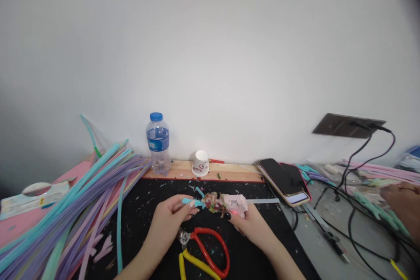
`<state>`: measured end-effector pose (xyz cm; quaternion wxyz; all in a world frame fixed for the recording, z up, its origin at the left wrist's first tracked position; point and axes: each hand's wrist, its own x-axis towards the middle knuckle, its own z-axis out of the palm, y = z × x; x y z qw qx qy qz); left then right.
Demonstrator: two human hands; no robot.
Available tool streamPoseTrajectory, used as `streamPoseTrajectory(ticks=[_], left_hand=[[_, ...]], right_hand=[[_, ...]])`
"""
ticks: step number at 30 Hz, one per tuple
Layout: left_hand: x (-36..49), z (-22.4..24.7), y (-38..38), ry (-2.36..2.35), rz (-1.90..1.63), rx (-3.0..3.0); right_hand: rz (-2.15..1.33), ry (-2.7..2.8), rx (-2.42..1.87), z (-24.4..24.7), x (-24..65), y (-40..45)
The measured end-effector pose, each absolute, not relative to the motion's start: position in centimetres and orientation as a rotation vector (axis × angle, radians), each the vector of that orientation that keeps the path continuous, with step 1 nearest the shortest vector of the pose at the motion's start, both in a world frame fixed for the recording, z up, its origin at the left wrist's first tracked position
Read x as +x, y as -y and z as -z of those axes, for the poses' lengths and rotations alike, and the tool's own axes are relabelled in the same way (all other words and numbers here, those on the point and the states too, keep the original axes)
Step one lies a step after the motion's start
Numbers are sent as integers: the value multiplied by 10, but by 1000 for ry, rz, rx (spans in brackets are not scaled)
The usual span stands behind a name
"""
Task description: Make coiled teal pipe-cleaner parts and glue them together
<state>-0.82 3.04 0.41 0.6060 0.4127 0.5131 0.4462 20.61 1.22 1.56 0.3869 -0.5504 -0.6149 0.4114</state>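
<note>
A red handle point(226, 250) and yellow handles point(201, 264) lie nearest. Beyond them, above the black mat point(141, 210), the left hand point(168, 216) pinches a turquoise piece point(193, 202); the right hand point(254, 227) grips a pink glue gun point(233, 202), its nozzle just beside that piece. Farther back, a bottle point(158, 142) and paper cup point(201, 164) stand by the wall point(210, 52).

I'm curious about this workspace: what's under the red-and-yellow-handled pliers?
A black mat shows around the pliers and through the loop of the red handle. Anything directly beneath the pliers is covered.
</note>
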Motion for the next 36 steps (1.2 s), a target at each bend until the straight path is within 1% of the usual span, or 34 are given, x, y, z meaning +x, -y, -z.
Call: streamPoseTrajectory(ticks=[9,19,26,36], left_hand=[[-7,-4,-29,-1175,-1024,982],[-7,-8,-29,-1177,-1025,990],[-7,-6,-28,-1170,-1027,988],[-9,-8,-29,-1151,-1041,858]], right_hand=[[-1124,1546,-1336,-14,201,-11],[-1095,1610,-1298,-11,201,-11],[-1014,1713,-1296,-9,201,-12],[-763,1952,-1278,-9,201,-12]])
